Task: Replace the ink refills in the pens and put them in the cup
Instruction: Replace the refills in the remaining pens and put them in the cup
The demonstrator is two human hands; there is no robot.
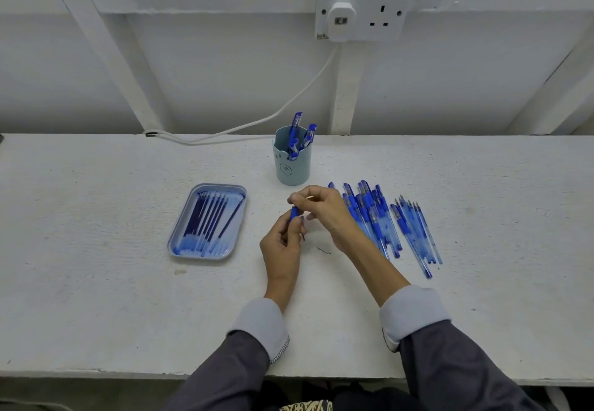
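**Both hands on one pen at mid-counter**

Nearest the camera, two grey sleeves (450,362) with pale turned-back cuffs reach out over the white counter (96,282).

The left hand (283,243) is raised off the counter with its fingers curled round a blue pen (294,213), which stands nearly upright in its grip. The right hand (324,209) comes in from the right and arches over it. Its thumb and forefinger are pressed together at the pen's upper end, and the other fingers are loosely bent beneath them. Whether a small part is held between those two fingertips is too fine to tell.

Left of the hands, and apart from them, lies a pale blue tray (225,187) holding a row of dark blue refills (209,217) side by side. One of them lies at a slant against the right edge.

Just right of the right hand is a pile (379,217) of blue pens lying flat on the counter, fanned out with their ends toward the wall. The wrist partly covers the leftmost ones.

Beyond the hands stands the light blue cup (292,169), upright and between tray and pile. Several pens (297,134) stand in it, leaning at different angles.

On the white wall behind, a double socket (382,12) has a white plug (341,20) in its left side. A white cable (257,121) runs down from the plug to the back edge of the counter.
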